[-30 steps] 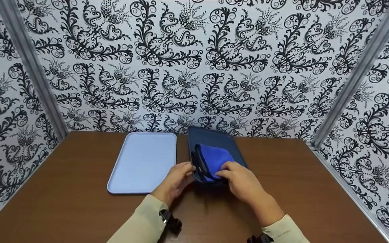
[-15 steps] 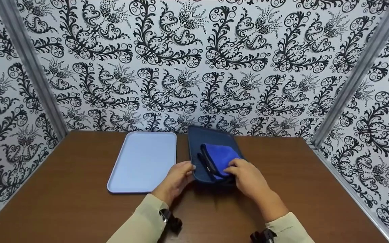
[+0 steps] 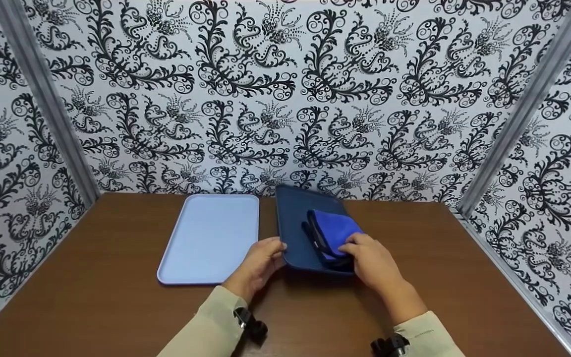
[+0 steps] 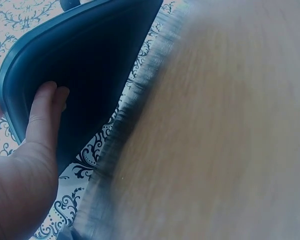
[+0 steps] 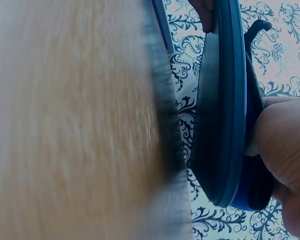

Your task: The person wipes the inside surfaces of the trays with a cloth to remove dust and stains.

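Note:
My left hand (image 3: 260, 260) pinches the near left edge of a dark blue tray (image 3: 293, 208), thumb on top and fingers beneath; the left wrist view shows the fingers against the tray's underside (image 4: 90, 75). The tray's near end is raised off the table. A folded blue cloth (image 3: 335, 228) with black edging lies over the tray's near right part. My right hand (image 3: 374, 260) grips this cloth by its near right side. In the right wrist view the cloth (image 5: 242, 195) shows beyond the tray's rim, and some of my right fingers are hidden.
A light blue tray (image 3: 211, 238) lies flat on the brown wooden table (image 3: 117, 277), to the left of the dark one. A patterned wall (image 3: 246, 99) stands behind the table, with side walls left and right.
My right hand has moved the cloth to the right across the dark blue tray, uncovering more of the tray's left side. My left hand has kept its place at the tray's edge.

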